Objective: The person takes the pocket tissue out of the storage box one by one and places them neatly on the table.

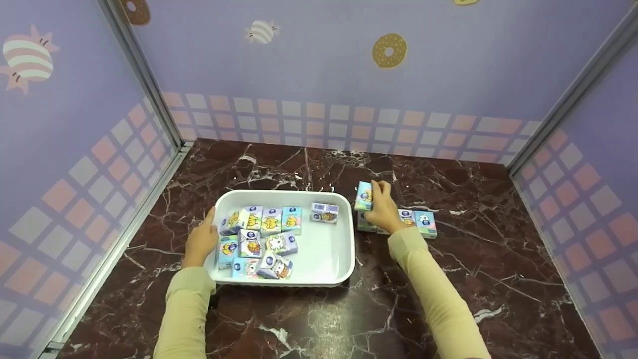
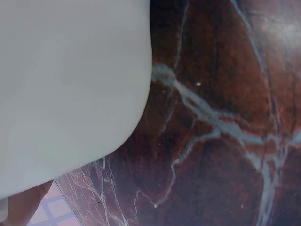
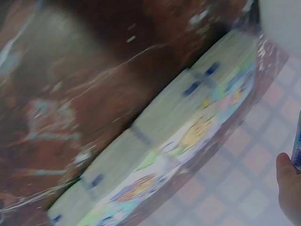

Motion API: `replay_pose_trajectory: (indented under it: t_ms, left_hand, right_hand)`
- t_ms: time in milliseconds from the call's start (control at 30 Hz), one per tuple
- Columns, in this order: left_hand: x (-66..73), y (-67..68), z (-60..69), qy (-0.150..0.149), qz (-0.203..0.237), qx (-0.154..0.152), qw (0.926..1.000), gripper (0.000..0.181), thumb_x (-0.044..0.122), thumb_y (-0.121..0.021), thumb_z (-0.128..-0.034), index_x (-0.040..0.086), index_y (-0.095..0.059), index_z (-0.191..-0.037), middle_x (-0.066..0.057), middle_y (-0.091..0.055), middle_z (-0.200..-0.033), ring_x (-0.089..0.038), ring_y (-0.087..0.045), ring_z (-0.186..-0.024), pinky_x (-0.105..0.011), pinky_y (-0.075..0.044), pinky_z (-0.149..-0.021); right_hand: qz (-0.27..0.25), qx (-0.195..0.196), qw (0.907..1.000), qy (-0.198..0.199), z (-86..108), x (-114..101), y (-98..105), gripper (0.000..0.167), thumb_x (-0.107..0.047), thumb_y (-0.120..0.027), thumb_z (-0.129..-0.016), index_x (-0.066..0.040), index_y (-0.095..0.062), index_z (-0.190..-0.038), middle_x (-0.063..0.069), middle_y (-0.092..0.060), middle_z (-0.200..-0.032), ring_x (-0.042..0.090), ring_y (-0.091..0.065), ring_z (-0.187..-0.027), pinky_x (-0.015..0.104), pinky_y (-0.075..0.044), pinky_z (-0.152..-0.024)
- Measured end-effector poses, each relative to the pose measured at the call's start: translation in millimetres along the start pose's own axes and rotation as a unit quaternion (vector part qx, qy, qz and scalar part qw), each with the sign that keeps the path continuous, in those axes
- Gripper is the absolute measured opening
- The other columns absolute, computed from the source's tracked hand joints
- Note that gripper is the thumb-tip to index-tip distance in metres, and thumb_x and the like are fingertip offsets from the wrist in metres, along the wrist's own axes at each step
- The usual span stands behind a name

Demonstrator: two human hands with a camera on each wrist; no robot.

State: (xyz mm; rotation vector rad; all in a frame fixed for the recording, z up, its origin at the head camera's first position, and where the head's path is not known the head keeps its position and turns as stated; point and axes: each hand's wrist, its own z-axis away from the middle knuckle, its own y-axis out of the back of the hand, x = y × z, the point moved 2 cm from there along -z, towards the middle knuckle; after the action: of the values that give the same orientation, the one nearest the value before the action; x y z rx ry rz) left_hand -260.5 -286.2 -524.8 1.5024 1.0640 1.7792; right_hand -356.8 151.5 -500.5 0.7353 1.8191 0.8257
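Observation:
On the left, my left hand point(image 1: 202, 242) holds the side rim of a white plastic tray point(image 1: 319, 257). Inside it, several small tissue packs point(image 1: 271, 221) with cartoon prints lie, mostly toward the left; one pack point(image 1: 324, 213) is apart near the back right. My right hand point(image 1: 385, 212) pinches a light-blue tissue pack point(image 1: 364, 195) just outside the tray's right edge. Beneath and beside that hand runs a row of packs point(image 1: 424, 224) on the table, partly hidden by the hand. The right wrist view shows this row point(image 3: 164, 127) side by side, with my thumb point(image 3: 288, 186) at its right edge.
The dark red marbled table point(image 1: 319, 319) extends around the tray. Purple panels with checkered bands point(image 1: 339, 122) stand behind it and at both sides. A metal strip point(image 1: 124, 249) runs along the left edge.

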Motion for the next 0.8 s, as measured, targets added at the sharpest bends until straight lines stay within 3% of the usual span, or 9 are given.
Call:
replay_pose_trajectory:
  t_ms: [233, 400, 633, 800]
  left_hand:
    - [-0.3, 1.4, -0.5, -0.006, -0.007, 0.007, 0.9999, 0.051, 0.012, -0.030, -0.0921, 0.010, -0.016, -0.142, -0.032, -0.042, -0.125, -0.049, -0.048, -0.102, -0.058, -0.036, -0.085]
    - [-0.4, 1.8, 0.1, 0.005, 0.002, -0.003, 1.0000, 0.052, 0.014, -0.029, -0.0929, 0.013, -0.014, -0.143, -0.031, -0.040, -0.127, -0.049, -0.048, -0.103, -0.058, -0.036, -0.085]
    - [-1.4, -0.2, -1.9, 0.012, 0.005, -0.009, 0.9999, 0.052, 0.015, -0.028, -0.0936, 0.015, -0.012, -0.143, -0.030, -0.038, -0.130, -0.048, -0.046, -0.107, -0.058, -0.035, -0.088]
    - [-1.4, -0.6, -1.4, 0.009, 0.006, -0.004, 0.9999, 0.051, 0.014, -0.029, -0.0931, 0.013, -0.015, -0.143, -0.030, -0.041, -0.127, -0.048, -0.047, -0.106, -0.057, -0.035, -0.088]
  right_hand:
    - [0.024, -0.004, 0.9992, -0.033, 7.2, 31.4, 8.4, 0.086, 0.001, -0.060, -0.053, -0.002, -0.029, -0.133, 0.020, -0.027, -0.125, 0.030, -0.050, -0.076, 0.039, -0.043, -0.059]
    - [0.050, -0.004, 0.9972, -0.055, 15.1, 51.5, 14.6, 0.088, 0.003, -0.058, -0.051, -0.005, -0.028, -0.133, 0.021, -0.027, -0.125, 0.031, -0.049, -0.077, 0.037, -0.041, -0.054]
    - [0.076, 0.007, 0.9943, -0.075, 26.5, 78.6, 27.3, 0.085, 0.003, -0.053, -0.053, -0.005, -0.027, -0.134, 0.022, -0.028, -0.123, 0.037, -0.048, -0.090, 0.046, -0.044, -0.061]
    - [0.081, 0.008, 0.9921, -0.096, 33.2, 95.4, 37.3, 0.086, -0.002, -0.060, -0.054, -0.006, -0.027, -0.132, 0.024, -0.027, -0.124, 0.041, -0.048, -0.095, 0.050, -0.044, -0.062]
